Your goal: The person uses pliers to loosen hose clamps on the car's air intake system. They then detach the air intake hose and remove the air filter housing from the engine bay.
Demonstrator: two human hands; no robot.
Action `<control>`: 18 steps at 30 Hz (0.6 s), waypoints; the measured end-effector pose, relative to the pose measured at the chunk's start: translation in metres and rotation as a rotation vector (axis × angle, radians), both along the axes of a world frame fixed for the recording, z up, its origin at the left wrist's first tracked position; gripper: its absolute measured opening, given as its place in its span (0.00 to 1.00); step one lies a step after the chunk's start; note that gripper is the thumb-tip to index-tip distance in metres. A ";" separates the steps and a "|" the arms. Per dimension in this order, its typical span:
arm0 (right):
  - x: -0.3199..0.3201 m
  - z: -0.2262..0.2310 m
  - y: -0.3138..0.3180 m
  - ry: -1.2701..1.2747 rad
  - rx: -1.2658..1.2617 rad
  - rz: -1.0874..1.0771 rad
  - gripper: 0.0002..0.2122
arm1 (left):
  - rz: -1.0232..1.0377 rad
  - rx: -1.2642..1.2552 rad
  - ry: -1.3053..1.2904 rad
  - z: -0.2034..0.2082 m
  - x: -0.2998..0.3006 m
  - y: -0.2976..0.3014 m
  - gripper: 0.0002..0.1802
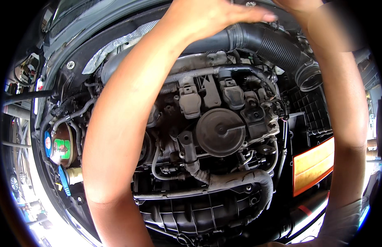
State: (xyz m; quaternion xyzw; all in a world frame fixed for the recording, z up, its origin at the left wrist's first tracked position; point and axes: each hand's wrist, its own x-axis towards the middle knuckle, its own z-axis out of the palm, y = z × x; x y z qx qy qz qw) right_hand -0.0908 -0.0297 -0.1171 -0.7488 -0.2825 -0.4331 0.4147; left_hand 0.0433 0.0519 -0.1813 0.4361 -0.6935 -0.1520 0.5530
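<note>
Both my arms reach up over an open engine bay to the top edge of the head view. My left hand [207, 18] is above a black air intake hose [277, 45], partly cut off, with one digit stretched out to the right and nothing seen in its grasp. At the upper right, my right hand [296, 5] is mostly out of the picture; its fingers do not show. The ribbed hose ends in a round collar with a metal clamp [309, 76], beside my right forearm. Beneath my arms lies the engine, with a round black cover [221, 131] and ignition coils [190, 101].
An orange-framed air filter [314, 164] stands at the right, partly behind my right forearm. At left are a reservoir with a green label [62, 149] and a raised blue cap [64, 181]. A dark prop rod [30, 96] and silver heat shielding [104, 53] border the bay.
</note>
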 end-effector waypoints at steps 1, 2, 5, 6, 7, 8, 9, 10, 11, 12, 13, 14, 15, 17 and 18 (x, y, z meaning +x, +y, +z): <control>0.004 0.001 -0.003 -0.003 0.017 -0.018 0.21 | 0.103 -0.020 -0.074 -0.010 0.005 0.001 0.45; 0.006 0.004 -0.005 -0.009 0.039 -0.044 0.21 | 0.235 -0.047 -0.200 -0.018 0.010 0.004 0.47; 0.015 0.008 -0.010 -0.047 0.079 -0.215 0.20 | 0.433 -0.098 -0.295 -0.048 0.022 0.005 0.42; 0.018 0.009 -0.010 -0.064 0.084 -0.278 0.20 | 0.480 -0.067 -0.372 -0.057 0.026 0.005 0.41; 0.019 0.010 -0.011 -0.072 0.099 -0.301 0.19 | 0.520 -0.057 -0.375 -0.064 0.030 0.005 0.46; 0.022 0.011 -0.011 -0.061 0.107 -0.354 0.19 | 0.546 -0.009 -0.401 -0.070 0.033 0.004 0.51; 0.023 0.012 -0.011 -0.048 0.114 -0.406 0.18 | 0.599 0.085 -0.416 -0.075 0.035 0.004 0.57; 0.023 0.013 -0.012 -0.052 0.117 -0.402 0.18 | 0.579 0.070 -0.453 -0.078 0.036 0.004 0.55; 0.024 0.013 -0.012 -0.057 0.121 -0.394 0.17 | 0.587 0.098 -0.482 -0.081 0.035 0.004 0.53; 0.025 0.014 -0.012 -0.055 0.116 -0.402 0.17 | 0.595 0.102 -0.518 -0.082 0.035 0.005 0.52; 0.026 0.015 -0.013 -0.052 0.112 -0.410 0.16 | 0.614 0.128 -0.556 -0.083 0.033 0.005 0.50; 0.028 0.015 -0.014 -0.050 0.107 -0.418 0.16 | 0.639 0.169 -0.581 -0.083 0.032 0.006 0.48; 0.030 0.017 -0.015 -0.030 0.099 -0.404 0.16 | 0.656 0.170 -0.609 -0.083 0.030 0.007 0.47; 0.035 0.018 -0.018 -0.001 0.128 -0.433 0.15 | 0.674 0.142 -0.643 -0.083 0.028 0.008 0.43; 0.038 0.019 -0.019 0.001 0.122 -0.436 0.15 | 0.686 0.124 -0.633 -0.084 0.028 0.008 0.44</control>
